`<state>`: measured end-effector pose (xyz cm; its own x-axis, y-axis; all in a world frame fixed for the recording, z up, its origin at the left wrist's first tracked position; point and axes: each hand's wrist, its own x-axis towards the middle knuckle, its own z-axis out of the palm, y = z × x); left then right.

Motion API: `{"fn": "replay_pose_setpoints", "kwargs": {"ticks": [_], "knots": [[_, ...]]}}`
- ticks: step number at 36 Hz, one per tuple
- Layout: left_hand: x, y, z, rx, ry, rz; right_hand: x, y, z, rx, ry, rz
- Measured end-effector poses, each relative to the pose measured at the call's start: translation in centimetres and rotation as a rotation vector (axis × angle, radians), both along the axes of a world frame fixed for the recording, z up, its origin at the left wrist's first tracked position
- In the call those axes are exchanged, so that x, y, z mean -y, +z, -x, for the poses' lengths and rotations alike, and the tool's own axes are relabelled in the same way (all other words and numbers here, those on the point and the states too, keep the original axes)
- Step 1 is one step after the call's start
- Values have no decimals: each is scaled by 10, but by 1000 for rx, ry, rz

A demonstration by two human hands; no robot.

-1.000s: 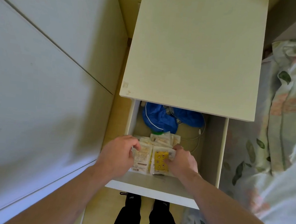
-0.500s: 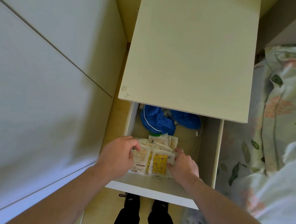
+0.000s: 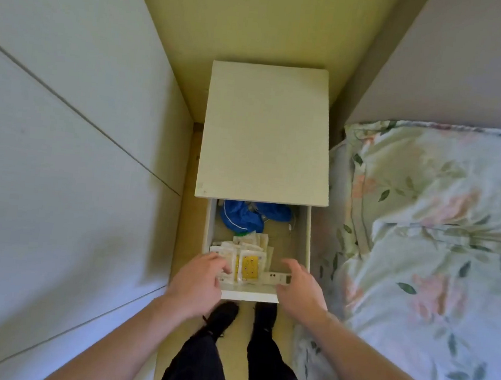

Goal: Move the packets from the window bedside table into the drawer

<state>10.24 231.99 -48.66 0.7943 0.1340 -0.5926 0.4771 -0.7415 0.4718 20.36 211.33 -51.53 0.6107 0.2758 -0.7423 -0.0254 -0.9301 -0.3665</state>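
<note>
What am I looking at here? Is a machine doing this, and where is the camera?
No machine: a person works with bare hands, and the one camera sits on their head, looking down, so you see their own arms, legs and shoes. In front is a pale bedside table with its drawer pulled open toward them. Inside lie a pile of small packets, some yellow, with a blue cloth and a thin white cable behind. The left hand has its fingers resting on the packets at the drawer's front. The right hand hovers open over the front right corner, holding nothing. A flowered bed is on the right.
</note>
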Motion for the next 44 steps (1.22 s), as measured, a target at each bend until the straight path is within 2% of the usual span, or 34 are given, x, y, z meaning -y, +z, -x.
{"fn": "replay_pose_setpoints", "kwargs": {"ticks": [7, 15, 22, 27, 35, 44], "knots": [[32, 89, 6, 68, -177, 43, 45, 122, 59, 168, -262, -74], [98, 181, 2, 202, -621, 48, 111, 212, 176, 334, -658, -143], [221, 258, 45, 354, -1030, 86, 193, 271, 305, 552, -1109, -187], [330, 292, 129, 452, -1271, 166, 251, 302, 427, 671, -1353, -172], [473, 320, 323, 591, -1536, 323, 330, 328, 661, 785, -1661, -103], [585, 332, 502, 559, -1794, 417, 389, 344, 854, 919, -1922, -15]]}}
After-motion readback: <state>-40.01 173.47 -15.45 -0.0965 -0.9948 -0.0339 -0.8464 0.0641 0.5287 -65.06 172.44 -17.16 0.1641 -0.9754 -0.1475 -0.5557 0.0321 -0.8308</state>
